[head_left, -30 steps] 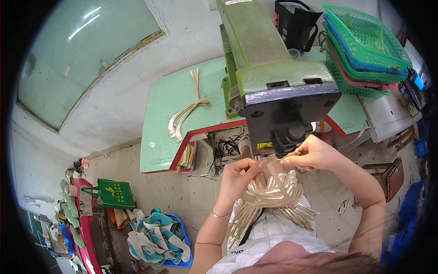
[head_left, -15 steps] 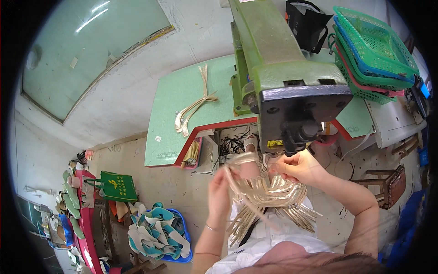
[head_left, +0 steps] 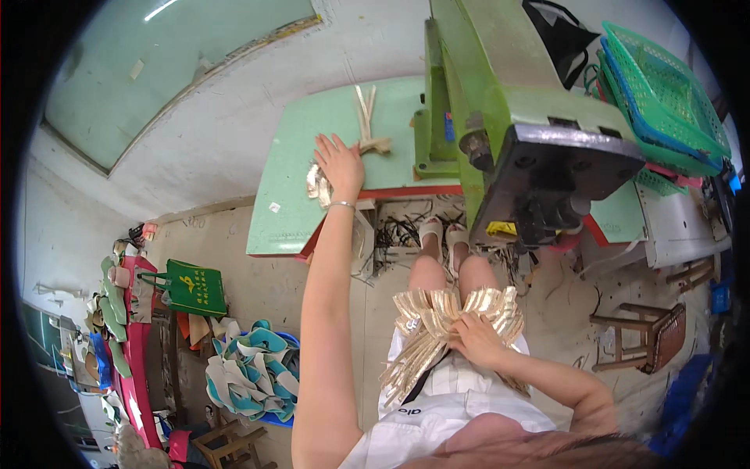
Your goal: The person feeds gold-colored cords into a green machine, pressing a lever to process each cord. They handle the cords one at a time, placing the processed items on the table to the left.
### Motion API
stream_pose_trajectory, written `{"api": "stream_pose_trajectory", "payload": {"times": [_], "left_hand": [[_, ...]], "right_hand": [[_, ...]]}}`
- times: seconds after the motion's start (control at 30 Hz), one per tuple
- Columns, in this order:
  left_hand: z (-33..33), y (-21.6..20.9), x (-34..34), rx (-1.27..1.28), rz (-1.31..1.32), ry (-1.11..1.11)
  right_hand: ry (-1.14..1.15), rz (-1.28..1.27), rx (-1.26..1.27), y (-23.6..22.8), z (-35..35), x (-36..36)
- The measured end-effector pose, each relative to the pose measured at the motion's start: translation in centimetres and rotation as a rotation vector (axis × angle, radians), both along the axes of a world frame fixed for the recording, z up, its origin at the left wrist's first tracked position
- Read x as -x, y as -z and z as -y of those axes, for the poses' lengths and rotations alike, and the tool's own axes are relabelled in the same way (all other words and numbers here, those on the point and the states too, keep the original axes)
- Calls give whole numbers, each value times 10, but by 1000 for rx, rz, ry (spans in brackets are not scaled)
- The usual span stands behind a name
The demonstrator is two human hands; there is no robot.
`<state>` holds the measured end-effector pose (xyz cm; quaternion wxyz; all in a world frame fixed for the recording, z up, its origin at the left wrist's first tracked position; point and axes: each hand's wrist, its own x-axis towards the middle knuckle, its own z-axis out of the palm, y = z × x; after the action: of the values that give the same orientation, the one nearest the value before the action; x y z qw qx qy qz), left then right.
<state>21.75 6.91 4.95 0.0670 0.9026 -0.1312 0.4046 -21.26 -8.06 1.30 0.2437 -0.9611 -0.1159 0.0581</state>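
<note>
My left hand [head_left: 340, 166] lies with its fingers spread on a small pile of gold strips [head_left: 315, 186] on the green tabletop [head_left: 293, 133]. It covers the middle of the pile, so I cannot tell if a strip is under the palm. In my lap rests a large fanned bundle of shiny gold strips [head_left: 410, 367], with curved upper ends and narrow tails. My right hand [head_left: 475, 340] is on top of this bundle, fingers bent over the strips and touching them; the fingertips are partly hidden.
A green press machine [head_left: 539, 102] with a black head [head_left: 562, 180] overhangs the table on the right. Green baskets [head_left: 664, 102] are stacked beyond it. A wooden stool [head_left: 656, 336] stands at right. Teal and white pieces [head_left: 254, 371] fill a blue tub at left, near a green bag [head_left: 195, 288].
My left hand has gone from above my lap up to the table pile; the strip it held no longer shows in it. My right hand has come down from beside the press head onto the bundle.
</note>
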Motion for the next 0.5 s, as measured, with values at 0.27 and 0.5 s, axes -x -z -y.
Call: {"api": "stream_pose_trajectory", "payload": {"times": [0.27,0.5], "left_hand": [[-12,-51,244,-57,-912,858],[-29,6,312,55,-1046,645]], "right_hand": [[208,48,-271,0,5,-8],[223,171,-360,0,8,-9]]}}
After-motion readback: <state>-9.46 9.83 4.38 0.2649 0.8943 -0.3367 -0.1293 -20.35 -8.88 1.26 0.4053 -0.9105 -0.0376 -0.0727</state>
